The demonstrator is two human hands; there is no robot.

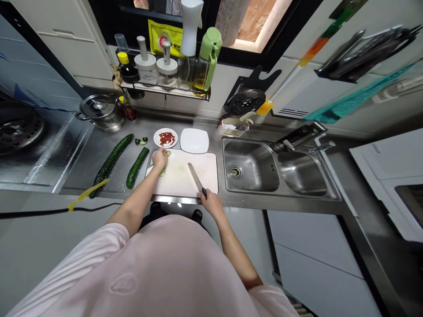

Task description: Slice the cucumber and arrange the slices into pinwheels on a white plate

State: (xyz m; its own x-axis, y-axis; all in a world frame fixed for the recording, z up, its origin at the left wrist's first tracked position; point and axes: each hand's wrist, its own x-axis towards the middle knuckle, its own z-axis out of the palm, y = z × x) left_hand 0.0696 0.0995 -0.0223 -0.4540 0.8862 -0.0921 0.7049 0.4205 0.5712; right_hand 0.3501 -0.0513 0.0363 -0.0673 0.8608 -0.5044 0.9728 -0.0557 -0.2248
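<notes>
Pale pink shirt (172, 264) nearest the camera, person's arms reaching forward from it. Right hand (211, 203): closed around the dark handle of a knife (197, 178), at the near edge of a white cutting board (185, 187); blade angled forward and leftward over the board, contact with its surface not determinable. Left hand (160, 159): over the board's left part, fingers bent and partly bunched, cucumber slices (162, 172) beside and below it, another at the fingertips; whether that one is gripped or merely touched cannot be told. Left of the board, on the steel counter (79, 167): a shorter cucumber (137, 168), then a longer one, both lying whole-skinned and roughly parallel. Right of the board: double sink (251, 169). Beyond the board: square white plate (194, 141), bare; round plate (156, 139) beside it, bearing chopped red pieces (167, 139); small cucumber pieces (143, 141) to its left. Farther left: lidded steel pot (105, 119). Farthest: wall shelf (158, 88) with bottles and jars.
</notes>
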